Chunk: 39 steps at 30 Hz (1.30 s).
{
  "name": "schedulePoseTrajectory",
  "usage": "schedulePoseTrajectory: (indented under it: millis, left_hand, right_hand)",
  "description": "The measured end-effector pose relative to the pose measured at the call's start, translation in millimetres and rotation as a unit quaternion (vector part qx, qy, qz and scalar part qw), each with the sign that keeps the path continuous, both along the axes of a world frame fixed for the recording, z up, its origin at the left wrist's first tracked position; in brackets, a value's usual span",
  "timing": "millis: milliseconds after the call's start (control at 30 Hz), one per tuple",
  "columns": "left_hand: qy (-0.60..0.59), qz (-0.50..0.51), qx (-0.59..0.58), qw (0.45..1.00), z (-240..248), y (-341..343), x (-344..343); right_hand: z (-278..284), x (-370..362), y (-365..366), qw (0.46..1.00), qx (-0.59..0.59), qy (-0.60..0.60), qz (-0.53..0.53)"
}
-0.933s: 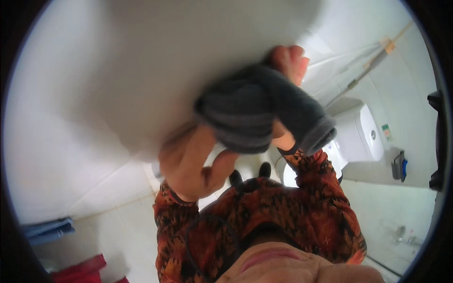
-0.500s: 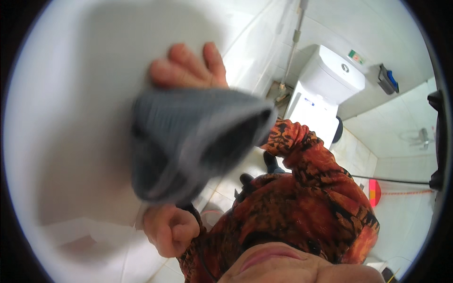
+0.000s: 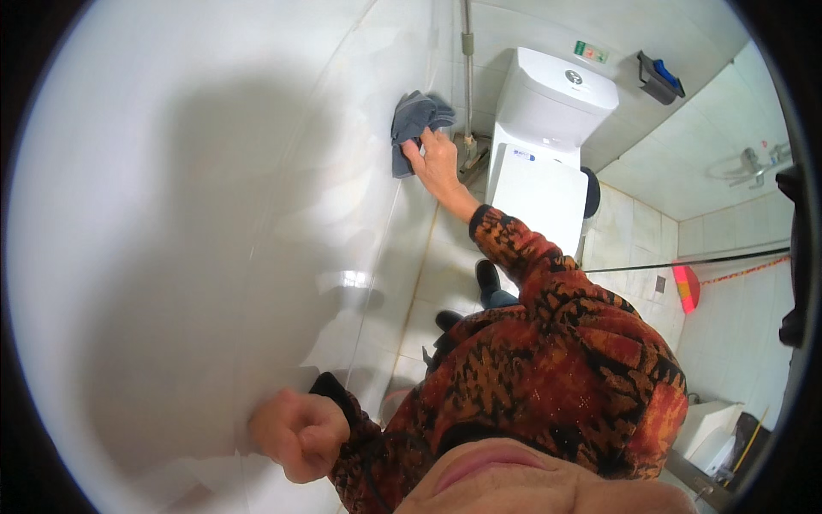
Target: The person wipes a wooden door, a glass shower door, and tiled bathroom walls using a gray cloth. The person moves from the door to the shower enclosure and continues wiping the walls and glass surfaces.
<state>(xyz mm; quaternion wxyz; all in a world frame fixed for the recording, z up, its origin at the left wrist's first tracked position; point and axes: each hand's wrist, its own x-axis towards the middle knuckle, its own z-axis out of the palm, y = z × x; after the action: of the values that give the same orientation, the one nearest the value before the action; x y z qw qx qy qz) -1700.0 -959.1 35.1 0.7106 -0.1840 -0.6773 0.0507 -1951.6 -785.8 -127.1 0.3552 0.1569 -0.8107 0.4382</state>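
My right hand (image 3: 438, 163) is closed on a bunched dark grey cloth (image 3: 414, 115) and presses it against the white tiled wall (image 3: 282, 197). That arm reaches forward in an orange and black patterned sleeve, and folds of the cloth hide part of the fingertips. Low on the left, beside the same wall, my left hand (image 3: 300, 433) is curled into a loose fist with nothing visible in it. It looks close to the tiles; whether it touches them I cannot tell.
To the right of the cloth stands a white toilet (image 3: 539, 197) with its lid down. A grey pipe (image 3: 467, 68) runs down the corner behind it. A dark holder with a blue item (image 3: 661, 79) hangs on the far wall. A red object (image 3: 686, 287) is at the right.
The grey cloth, held large and close to the camera before, is now farther off, bunched against the wall. My right hand moved away with it; my left hand stays low by the wall.
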Motion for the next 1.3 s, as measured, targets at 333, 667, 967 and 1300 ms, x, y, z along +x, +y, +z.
schedulePoseTrajectory:
  millis: [333, 667, 967, 1300]
  left_hand:
    - [-0.053, -0.092, 0.017, 0.994, -18.9, 37.3, -96.1]
    - [-0.096, -0.121, 0.028, 0.988, -18.2, 67.1, -154.5]
    - [-0.152, -0.101, 0.008, 0.983, -26.2, 73.3, -184.2]
    - [-0.162, -0.079, -0.026, 0.983, -29.4, 68.7, -184.2]
  right_hand:
    - [137.4, -163.3, 24.8, 0.965, -0.054, 0.255, 0.025]
    - [-55.8, -174.0, 27.8, 0.956, -0.128, -0.252, -0.071]
    - [-35.1, -198.9, 59.6, 0.995, -0.03, -0.093, -0.011]
    - [-82.2, -236.1, 47.3, 0.973, -0.077, -0.188, -0.108]
